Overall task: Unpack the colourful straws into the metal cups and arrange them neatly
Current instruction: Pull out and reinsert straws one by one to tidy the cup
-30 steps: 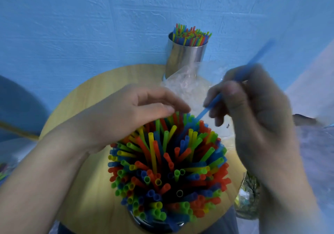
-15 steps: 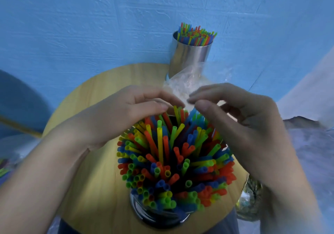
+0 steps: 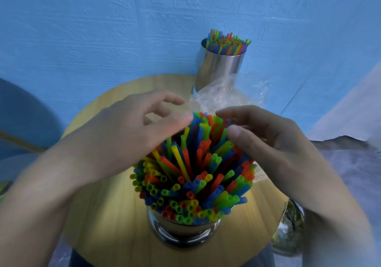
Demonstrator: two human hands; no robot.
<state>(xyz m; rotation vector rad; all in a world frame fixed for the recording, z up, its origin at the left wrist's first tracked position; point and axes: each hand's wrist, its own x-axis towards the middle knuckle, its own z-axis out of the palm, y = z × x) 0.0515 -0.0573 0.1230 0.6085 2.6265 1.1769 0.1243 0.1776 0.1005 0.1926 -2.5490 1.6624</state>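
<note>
A metal cup [image 3: 183,228] stands near the front of the round wooden table [image 3: 107,215], packed with colourful straws [image 3: 193,176] that fan outward. My left hand [image 3: 132,135] hovers over the straws' far left side, fingers spread, thumb tip touching the tops. My right hand [image 3: 266,143] curves around the right side of the bundle, fingers apart, thumb against the straws. Neither hand grips anything. A second metal cup [image 3: 219,67] filled with straws [image 3: 227,44] stands at the table's far edge by the wall.
A crumpled clear plastic bag [image 3: 224,95] lies between the two cups. A blue wall [image 3: 123,29] rises right behind the table. A glass object [image 3: 288,231] sits below the table's right edge. A blue rounded shape [image 3: 22,118] is at the left.
One second ago my right hand pushed a blue straw into the near cup. It has let go, and both hands now rest open around the straw tops. The view has tilted slightly.
</note>
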